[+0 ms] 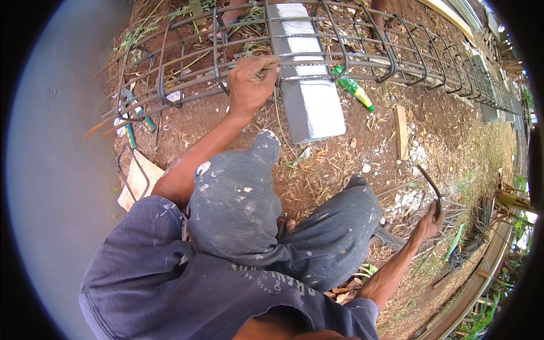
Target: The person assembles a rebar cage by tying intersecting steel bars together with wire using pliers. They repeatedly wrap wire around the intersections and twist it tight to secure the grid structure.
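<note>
A long rebar cage (362, 71) with dark square stirrups crosses in front of me, lying over a grey block (314, 110) with a white top. My left hand (253, 82) is closed over a near bar of the cage, just left of the block; its fingertips are partly hidden. Out to the right, low beside my knee, my right hand (429, 221) grips a dark bent metal rod (429, 181). The rod points up and away from the fist, apart from the cage.
Green-handled tools (139, 110) lie under the cage's left end, near a pale board (140, 174). A green plastic bottle (354, 90) and a wooden strip (401, 133) lie on the soil. Another person's foot (224, 25) is beyond the cage. Thin rods (453, 218) lie at right.
</note>
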Tool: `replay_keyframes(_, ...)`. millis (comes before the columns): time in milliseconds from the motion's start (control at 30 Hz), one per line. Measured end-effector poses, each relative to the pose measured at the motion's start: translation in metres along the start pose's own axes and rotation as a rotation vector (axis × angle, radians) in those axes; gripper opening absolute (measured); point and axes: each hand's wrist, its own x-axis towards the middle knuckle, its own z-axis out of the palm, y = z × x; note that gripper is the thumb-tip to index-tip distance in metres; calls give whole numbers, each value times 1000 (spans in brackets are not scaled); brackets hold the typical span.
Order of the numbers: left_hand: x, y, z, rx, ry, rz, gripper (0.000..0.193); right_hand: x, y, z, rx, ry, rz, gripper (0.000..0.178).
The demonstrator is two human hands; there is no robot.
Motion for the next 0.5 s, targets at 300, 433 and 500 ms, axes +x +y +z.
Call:
replay_keyframes(300,-4,6,-3,-16,-64,7,26,48,-175,-75,168,-38,-283,48)
replay_keyframes(433,-21,34,-8,31,-174,368,36,41,-201,27,-121,-627,-9,51)
replay_keyframes(500,-30,46,-5,23,-213,443,39,27,-230,68,-496,-956,-53,47)
